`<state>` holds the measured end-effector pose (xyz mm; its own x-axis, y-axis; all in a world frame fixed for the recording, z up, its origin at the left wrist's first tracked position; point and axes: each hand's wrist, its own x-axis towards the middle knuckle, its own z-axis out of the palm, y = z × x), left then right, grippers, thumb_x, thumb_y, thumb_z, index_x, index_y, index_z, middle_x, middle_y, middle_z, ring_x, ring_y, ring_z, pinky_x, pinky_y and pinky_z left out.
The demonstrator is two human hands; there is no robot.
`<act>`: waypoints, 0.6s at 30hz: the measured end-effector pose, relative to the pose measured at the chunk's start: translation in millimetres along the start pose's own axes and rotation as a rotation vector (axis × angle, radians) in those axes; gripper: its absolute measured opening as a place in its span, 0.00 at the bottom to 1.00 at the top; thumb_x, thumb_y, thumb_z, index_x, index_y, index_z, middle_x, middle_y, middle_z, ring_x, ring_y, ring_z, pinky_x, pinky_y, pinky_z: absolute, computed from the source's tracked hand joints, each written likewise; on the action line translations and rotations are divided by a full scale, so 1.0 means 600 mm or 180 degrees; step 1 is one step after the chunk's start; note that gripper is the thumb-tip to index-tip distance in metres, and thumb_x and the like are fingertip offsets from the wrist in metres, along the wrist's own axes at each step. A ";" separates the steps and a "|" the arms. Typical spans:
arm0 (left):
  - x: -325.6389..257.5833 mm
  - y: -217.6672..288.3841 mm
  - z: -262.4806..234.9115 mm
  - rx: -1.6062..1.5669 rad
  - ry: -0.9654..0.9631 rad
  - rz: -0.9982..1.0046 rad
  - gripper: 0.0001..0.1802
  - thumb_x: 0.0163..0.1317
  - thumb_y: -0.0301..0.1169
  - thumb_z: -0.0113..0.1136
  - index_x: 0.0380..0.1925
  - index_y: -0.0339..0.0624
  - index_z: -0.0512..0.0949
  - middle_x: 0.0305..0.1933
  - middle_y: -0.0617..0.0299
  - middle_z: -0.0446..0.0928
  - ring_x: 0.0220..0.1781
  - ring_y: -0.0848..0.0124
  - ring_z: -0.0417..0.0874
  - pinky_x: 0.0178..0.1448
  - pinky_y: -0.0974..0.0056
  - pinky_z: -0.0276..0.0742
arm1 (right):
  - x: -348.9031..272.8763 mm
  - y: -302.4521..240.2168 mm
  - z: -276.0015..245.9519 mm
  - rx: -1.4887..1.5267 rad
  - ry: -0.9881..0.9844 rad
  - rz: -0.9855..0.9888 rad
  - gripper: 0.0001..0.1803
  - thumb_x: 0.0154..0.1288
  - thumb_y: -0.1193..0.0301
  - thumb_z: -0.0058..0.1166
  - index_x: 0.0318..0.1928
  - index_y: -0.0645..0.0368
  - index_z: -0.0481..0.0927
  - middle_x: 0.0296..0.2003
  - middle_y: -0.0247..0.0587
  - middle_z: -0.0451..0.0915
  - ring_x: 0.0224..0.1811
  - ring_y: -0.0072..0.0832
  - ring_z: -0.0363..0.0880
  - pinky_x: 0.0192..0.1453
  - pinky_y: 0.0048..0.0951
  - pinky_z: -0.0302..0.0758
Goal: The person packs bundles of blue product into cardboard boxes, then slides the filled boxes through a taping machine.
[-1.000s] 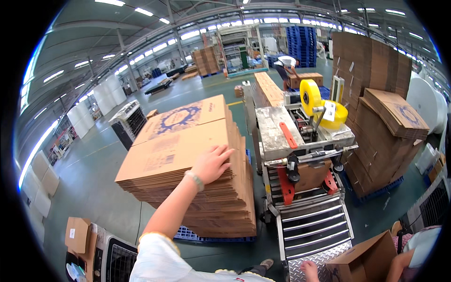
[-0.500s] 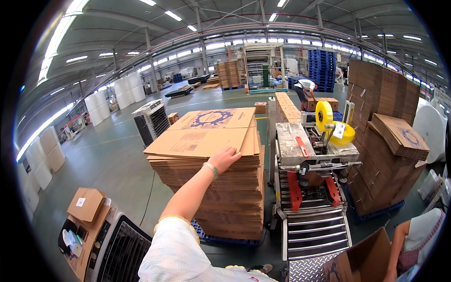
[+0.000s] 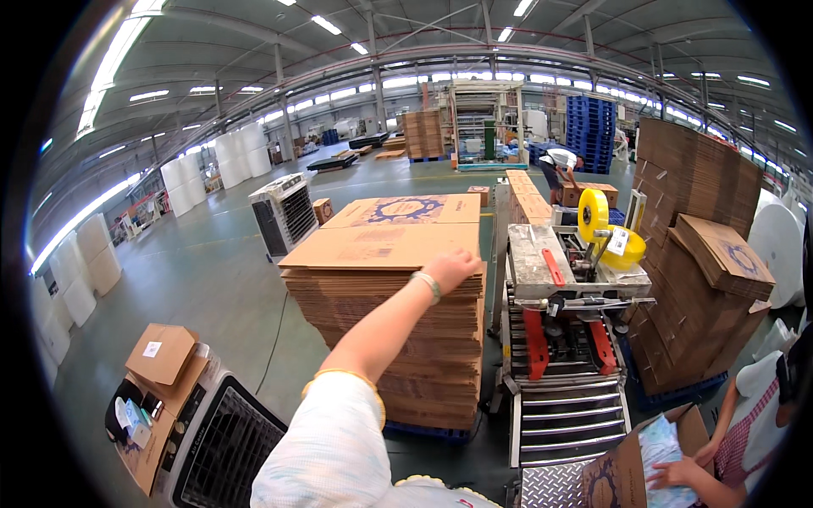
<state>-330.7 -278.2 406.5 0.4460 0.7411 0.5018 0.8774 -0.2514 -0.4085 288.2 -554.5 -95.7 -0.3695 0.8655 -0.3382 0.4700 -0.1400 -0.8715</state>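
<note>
My left hand (image 3: 451,269), with a band around its wrist, is closed over the near right corner of the top flattened cardboard box (image 3: 381,245). Its fingertips curl at the corner's edge and are partly hidden. Beneath lies a tall stack of flattened cardboard boxes (image 3: 406,339) on a blue pallet (image 3: 428,433). Dark blue print, including a gear-shaped ring, marks the top sheet. My right hand is out of the picture.
Right of the stack stands a carton-taping machine (image 3: 542,262) with yellow tape rolls (image 3: 593,213) and a roller conveyor (image 3: 572,415). At lower right, a co-worker's hands (image 3: 677,474) hold a blue-white package in an open carton (image 3: 618,474). An air cooler (image 3: 224,440) stands lower left.
My left hand has slid right to the top sheet's corner. The view has shifted slightly. A blue-white package now shows in the co-worker's carton.
</note>
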 end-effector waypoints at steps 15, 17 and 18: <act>-0.227 -0.144 -0.078 0.0428 -0.1198 -0.0616 0.22 0.64 0.29 0.60 0.59 0.44 0.74 0.52 0.56 0.80 0.47 0.57 0.85 0.48 0.56 0.83 | 0.001 0.222 0.061 -0.0807 0.0452 -0.0451 0.11 0.71 0.69 0.56 0.48 0.58 0.87 0.41 0.46 0.87 0.41 0.36 0.84 0.48 0.36 0.79; -0.208 -0.156 -0.070 0.0251 -0.1052 -0.0808 0.16 0.64 0.29 0.60 0.51 0.44 0.76 0.48 0.54 0.81 0.44 0.56 0.86 0.46 0.54 0.83 | 0.010 0.234 0.061 -0.0837 0.0449 -0.0301 0.11 0.70 0.69 0.55 0.47 0.57 0.87 0.42 0.48 0.87 0.42 0.38 0.84 0.50 0.38 0.78; -0.196 -0.161 -0.068 0.0167 -0.0989 -0.0895 0.12 0.64 0.30 0.60 0.48 0.44 0.77 0.46 0.54 0.82 0.43 0.55 0.86 0.44 0.53 0.83 | 0.012 0.225 0.064 -0.0840 0.0442 -0.0221 0.11 0.69 0.68 0.55 0.46 0.57 0.87 0.42 0.48 0.87 0.43 0.39 0.84 0.51 0.39 0.78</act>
<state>-460.8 -366.3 418.1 0.1090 0.9308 0.3489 0.9437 0.0135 -0.3306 317.9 -585.5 -229.5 -0.3035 0.9286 -0.2134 0.6461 0.0360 -0.7624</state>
